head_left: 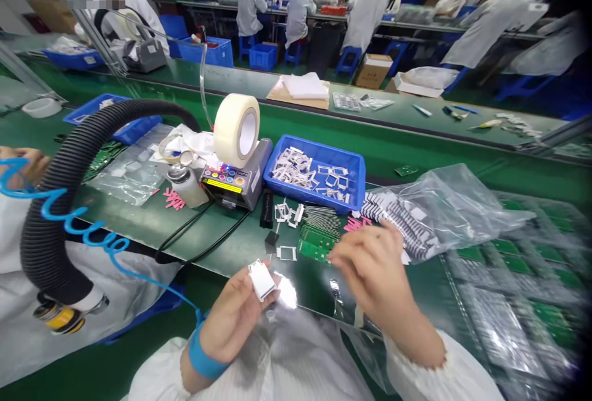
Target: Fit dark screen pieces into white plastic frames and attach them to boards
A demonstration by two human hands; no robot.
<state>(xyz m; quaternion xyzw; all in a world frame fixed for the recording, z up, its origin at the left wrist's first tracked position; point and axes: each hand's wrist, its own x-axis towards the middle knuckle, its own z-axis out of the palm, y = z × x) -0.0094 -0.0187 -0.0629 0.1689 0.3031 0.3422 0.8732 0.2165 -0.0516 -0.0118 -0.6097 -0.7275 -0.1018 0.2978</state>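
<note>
1. Left hand (238, 296): fingers closed around one white rectangular part (262, 280), above the tabletop's (235, 237) near edge.
2. Right hand (372, 259): half-curled, fingertips at the green circuit board's (315, 242) right edge; grip cannot be told.
3. Blue tray (314, 197): behind board, containing white frames (292, 169).

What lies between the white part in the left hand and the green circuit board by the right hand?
The head view shows one white frame there, lying on the green bench.
</note>
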